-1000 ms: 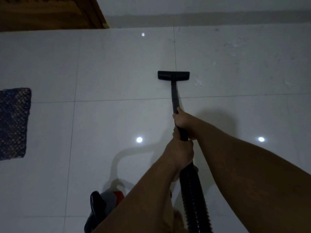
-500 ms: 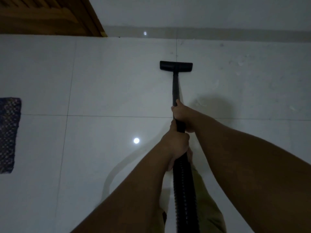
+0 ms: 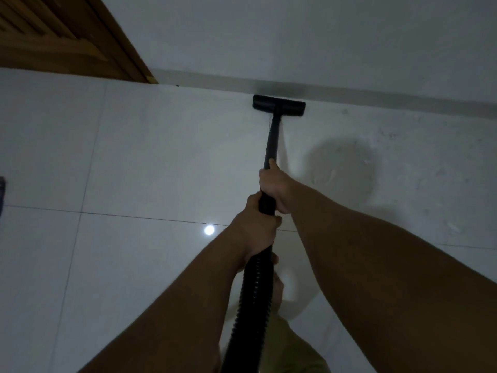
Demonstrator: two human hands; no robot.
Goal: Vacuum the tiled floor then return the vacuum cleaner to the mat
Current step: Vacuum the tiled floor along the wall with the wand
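White glossy tiled floor [image 3: 150, 162] under me. Ribbed black hose [image 3: 252, 297] runs up to my left hand [image 3: 255, 232], wrapped tight round the wand [image 3: 273, 141], and my right hand [image 3: 277, 187] grips it just ahead. Floor head [image 3: 279, 104] sits against the skirting by the wall [image 3: 295, 36]. No branding I can read.
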